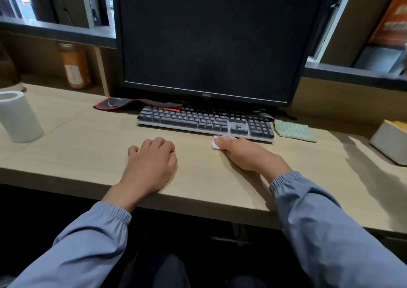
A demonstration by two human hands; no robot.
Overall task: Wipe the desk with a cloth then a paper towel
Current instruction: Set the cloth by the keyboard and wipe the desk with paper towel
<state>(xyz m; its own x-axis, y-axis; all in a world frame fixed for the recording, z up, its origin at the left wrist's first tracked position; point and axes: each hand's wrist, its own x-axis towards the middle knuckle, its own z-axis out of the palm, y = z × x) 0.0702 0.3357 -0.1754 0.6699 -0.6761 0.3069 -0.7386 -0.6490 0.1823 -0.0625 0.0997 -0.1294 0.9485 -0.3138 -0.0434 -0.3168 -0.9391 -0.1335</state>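
My right hand [244,153] presses a small folded white paper towel [217,143] onto the light wooden desk [88,146], just in front of the keyboard's right end. Only the towel's left edge shows past my fingers. My left hand [152,166] rests on the desk near its front edge with fingers loosely curled and holds nothing. A green patterned cloth [294,130] lies flat on the desk to the right of the keyboard, apart from both hands. A white paper towel roll [18,117] stands upright at the far left.
A black keyboard [204,122] sits below a dark monitor [211,41]. A black and red mouse pad [138,104] lies folded behind the keyboard's left end. A white box [389,142] stands at the right edge. An orange bottle [74,67] stands at the back left.
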